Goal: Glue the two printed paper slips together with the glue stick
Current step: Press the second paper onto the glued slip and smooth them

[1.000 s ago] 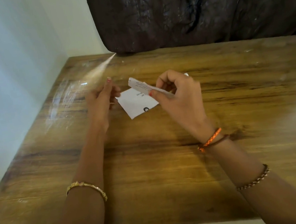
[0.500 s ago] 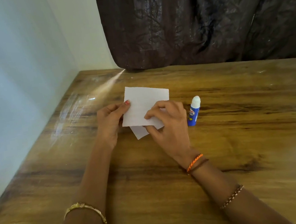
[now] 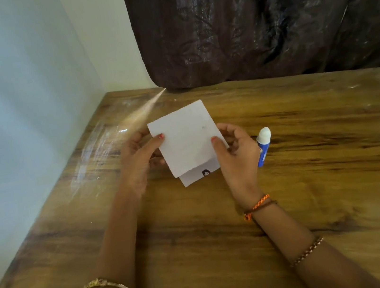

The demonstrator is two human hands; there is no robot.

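Observation:
Two white paper slips are held together above the wooden table point(image 3: 313, 174). The upper slip point(image 3: 185, 137) shows its blank back and covers most of the lower slip point(image 3: 196, 176), whose bottom strip sticks out with a small dark printed mark. My left hand point(image 3: 137, 162) pinches the stack's left edge, thumb on top. My right hand point(image 3: 236, 159) pinches the right edge, thumb on the upper slip. A blue glue stick point(image 3: 264, 145) with a white cap stands on the table just right of my right hand; neither hand holds it.
A pale wall point(image 3: 16, 109) runs along the table's left edge. A dark brown curtain point(image 3: 263, 15) hangs behind the table's far edge. Bare wood lies to the right and in front of my hands.
The upper slip went from edge-on in my right hand to lying flat over the lower slip. Both hands now hold the stack raised, and the lower slip's printed strip shows.

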